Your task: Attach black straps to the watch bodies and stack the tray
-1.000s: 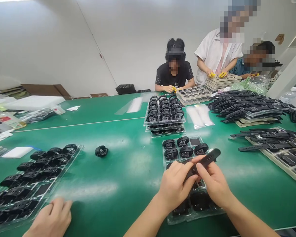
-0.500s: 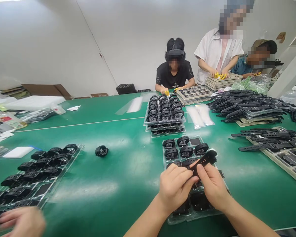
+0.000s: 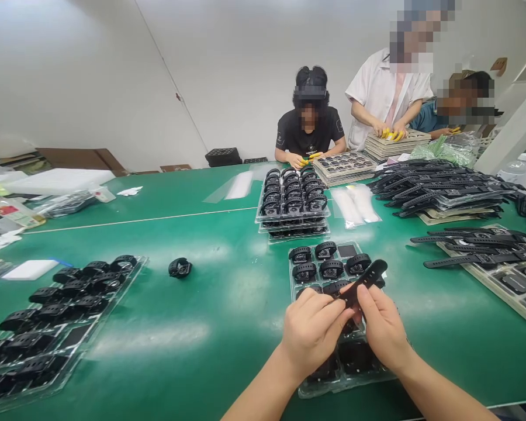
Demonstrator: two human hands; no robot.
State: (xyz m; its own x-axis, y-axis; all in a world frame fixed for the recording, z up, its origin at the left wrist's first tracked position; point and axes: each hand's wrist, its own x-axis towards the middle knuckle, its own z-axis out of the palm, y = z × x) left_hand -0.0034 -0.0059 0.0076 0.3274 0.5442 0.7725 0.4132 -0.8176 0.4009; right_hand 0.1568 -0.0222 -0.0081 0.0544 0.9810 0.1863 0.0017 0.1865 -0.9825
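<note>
A black smartwatch strap (image 3: 363, 283) slants up between my two hands, its holed end pointing to the upper right. My left hand (image 3: 311, 327) pinches the lower part, and the watch body is mostly hidden by the fingers. My right hand (image 3: 383, 324) grips the strap with thumb and fingers from the other side. Under both hands lies a clear plastic tray (image 3: 293, 286) of black watches. Several watches at its far end, such as one watch (image 3: 331, 269), have straps closed in loops. Nearer me, a dark watch (image 3: 355, 356) sits in a compartment, partly covered by my hands.
A second clear tray (image 3: 92, 336) of looped watches lies at left, with a single watch (image 3: 180, 268) beside it. Stacked trays (image 3: 293, 219) stand ahead. At right are flat-strapped watches (image 3: 482, 251) on a beige tray (image 3: 508, 304). Across the table, several people (image 3: 311, 128) handle things.
The strap's free end has swung slightly upward and right, and my right hand has shifted a little on it. Another person's hand at the lower left has left the view.
</note>
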